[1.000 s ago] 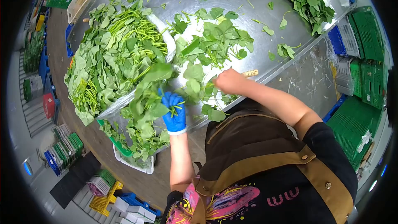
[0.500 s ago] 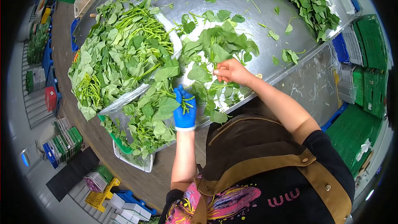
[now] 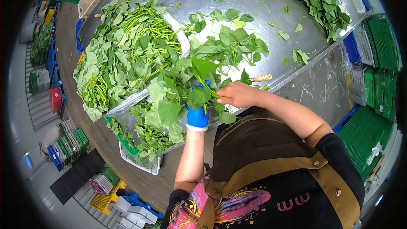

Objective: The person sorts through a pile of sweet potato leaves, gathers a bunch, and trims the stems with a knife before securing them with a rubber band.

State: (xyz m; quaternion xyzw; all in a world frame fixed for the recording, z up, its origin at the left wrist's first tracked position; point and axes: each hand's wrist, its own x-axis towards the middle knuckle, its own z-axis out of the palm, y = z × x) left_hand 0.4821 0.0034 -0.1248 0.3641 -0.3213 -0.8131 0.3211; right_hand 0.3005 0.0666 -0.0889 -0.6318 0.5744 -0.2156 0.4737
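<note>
My left hand (image 3: 197,116), in a blue glove, is closed around a bunch of leafy greens (image 3: 169,106), its fingers partly covered by leaves. Just to its right, my bare right hand (image 3: 239,95) pinches the stems of a leafy sprig (image 3: 203,70) against that bunch. Beyond my hands, a loose heap of greens (image 3: 235,42) lies on the metal table (image 3: 254,12). A wooden handle (image 3: 262,78) rests on the table just above my right hand; whatever it belongs to is hidden under leaves.
A large pile of bundled greens (image 3: 123,55), edged by clear plastic (image 3: 129,101), fills the table's left side. More greens (image 3: 309,4) sit at the far right. A white-rimmed bin (image 3: 154,167) stands below the left edge. Green crates (image 3: 360,138) are stacked to the right.
My right hand has moved down and left from the loose heap to my left hand, bringing a sprig. My left hand has shifted slightly up and right. The wooden handle is now more exposed.
</note>
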